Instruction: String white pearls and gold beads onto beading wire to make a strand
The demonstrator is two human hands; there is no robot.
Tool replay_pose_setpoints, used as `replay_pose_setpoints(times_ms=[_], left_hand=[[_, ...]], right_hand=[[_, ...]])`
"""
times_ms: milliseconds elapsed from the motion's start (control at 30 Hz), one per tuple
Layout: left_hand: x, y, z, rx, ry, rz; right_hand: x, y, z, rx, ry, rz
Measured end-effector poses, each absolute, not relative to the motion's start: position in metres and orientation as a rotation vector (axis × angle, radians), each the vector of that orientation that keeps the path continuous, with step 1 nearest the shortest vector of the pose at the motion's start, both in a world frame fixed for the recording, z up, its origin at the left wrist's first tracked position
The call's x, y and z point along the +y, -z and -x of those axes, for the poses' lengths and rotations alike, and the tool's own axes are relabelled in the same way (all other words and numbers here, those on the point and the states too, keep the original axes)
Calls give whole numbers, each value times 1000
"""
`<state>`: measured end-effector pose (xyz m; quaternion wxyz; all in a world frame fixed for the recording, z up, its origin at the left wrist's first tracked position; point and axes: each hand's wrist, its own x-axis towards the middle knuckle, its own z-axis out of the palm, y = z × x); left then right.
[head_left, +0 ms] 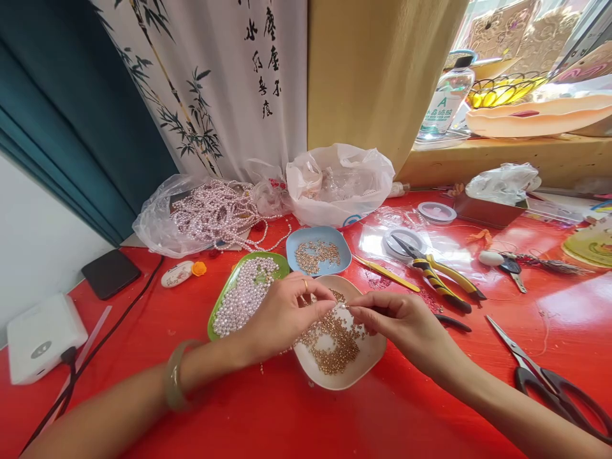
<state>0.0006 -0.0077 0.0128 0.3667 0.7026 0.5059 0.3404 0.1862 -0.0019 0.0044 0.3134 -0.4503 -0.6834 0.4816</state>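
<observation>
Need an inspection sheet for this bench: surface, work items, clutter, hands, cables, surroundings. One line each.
Surface: red tabletop, glossy, crowded toward the back.
Work items: beige plate and blue dish with gold beads; green dish with pearly beads.
Clutter: pearly strands by a clear bag, white plastic bag, yellow tweezers, pliers, scissors.
Hands: left hand and right hand pinch at a small white bead above the beige plate.
Cables: black cable at far left by the white box, apart from the dishes.
Surroundings: yellow curtain behind; bottle on the sill.
</observation>
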Motion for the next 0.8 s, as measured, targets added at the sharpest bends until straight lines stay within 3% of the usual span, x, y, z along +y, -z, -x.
replay_pose_setpoints(times_ms=[800], left_hand=[[-9,-5,1,1166,-948,-2606]], right_hand=[[-4,-7,-183,-1667,-1492,1258]])
